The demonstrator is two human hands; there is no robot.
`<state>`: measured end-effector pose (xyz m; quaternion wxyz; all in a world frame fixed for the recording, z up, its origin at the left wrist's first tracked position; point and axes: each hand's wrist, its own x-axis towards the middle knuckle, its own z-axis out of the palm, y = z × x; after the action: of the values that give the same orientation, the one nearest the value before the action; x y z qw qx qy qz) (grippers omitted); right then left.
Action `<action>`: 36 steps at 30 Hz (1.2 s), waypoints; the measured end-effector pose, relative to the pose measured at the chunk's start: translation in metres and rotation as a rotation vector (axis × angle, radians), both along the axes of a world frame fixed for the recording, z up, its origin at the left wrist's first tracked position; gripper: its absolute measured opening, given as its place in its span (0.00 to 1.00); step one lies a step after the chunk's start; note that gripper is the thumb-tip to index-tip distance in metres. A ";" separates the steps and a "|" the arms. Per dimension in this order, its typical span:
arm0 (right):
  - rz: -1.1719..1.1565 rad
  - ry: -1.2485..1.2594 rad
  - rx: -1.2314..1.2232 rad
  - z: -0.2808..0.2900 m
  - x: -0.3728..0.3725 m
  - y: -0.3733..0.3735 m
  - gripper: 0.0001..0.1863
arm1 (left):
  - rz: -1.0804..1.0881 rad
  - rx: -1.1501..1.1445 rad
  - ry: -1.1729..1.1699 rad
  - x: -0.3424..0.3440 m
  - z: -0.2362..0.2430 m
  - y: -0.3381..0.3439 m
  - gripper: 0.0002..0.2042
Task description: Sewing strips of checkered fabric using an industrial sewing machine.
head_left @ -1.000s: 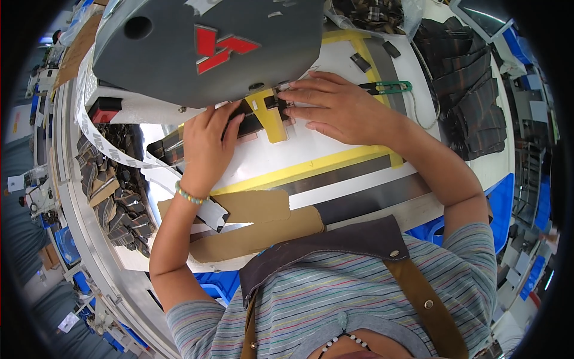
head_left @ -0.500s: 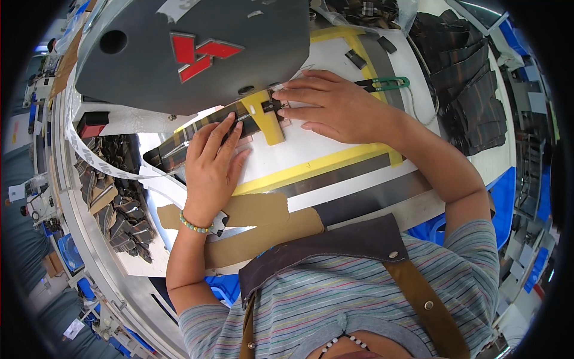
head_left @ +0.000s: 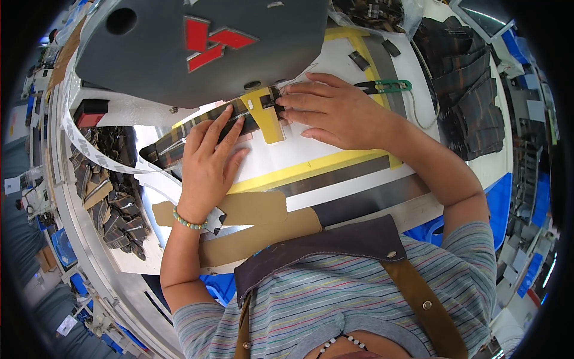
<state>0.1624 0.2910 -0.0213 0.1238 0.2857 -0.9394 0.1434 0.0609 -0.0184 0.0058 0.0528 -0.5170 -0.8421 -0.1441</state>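
A strip of dark plaid fabric (head_left: 156, 149) with a zipper along it lies on the white work surface, under the front of a grey sewing machine head (head_left: 143, 60). Fingers spread and flat, my left hand (head_left: 208, 158) rests on the strip and the zipper. Across the strip sits a yellow T-shaped piece (head_left: 268, 122), between my two hands. My right hand (head_left: 341, 113) lies with fingers stretched out, its fingertips on the dark right end of the strip beside the yellow piece. The machine head hides the strip's far edge.
Green-handled thread snips (head_left: 385, 87) lie beyond my right wrist. Stacked plaid pieces (head_left: 463, 90) are at the right, and a pile of zippered plaid pieces (head_left: 110, 203) is at the left. Yellow tape (head_left: 311, 166) borders the white surface; brown paper (head_left: 257, 239) covers the near edge.
The whole view has shifted slightly, with the machine head appearing higher and farther right. Both hands keep nearly the same place on the fabric strip.
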 end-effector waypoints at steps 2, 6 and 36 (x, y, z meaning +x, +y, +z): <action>0.000 0.002 0.003 0.001 0.000 0.000 0.20 | -0.002 -0.003 -0.003 0.000 0.000 0.001 0.29; -0.004 0.015 0.003 -0.001 0.000 0.000 0.21 | -0.007 0.002 -0.001 -0.001 0.000 0.001 0.29; -0.005 -0.113 -0.068 0.004 0.001 0.000 0.28 | 0.015 -0.111 -0.009 -0.007 -0.001 -0.007 0.33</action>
<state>0.1632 0.2913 -0.0170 0.0803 0.2702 -0.9403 0.1907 0.0540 -0.0251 0.0053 0.0215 -0.5124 -0.8527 -0.0991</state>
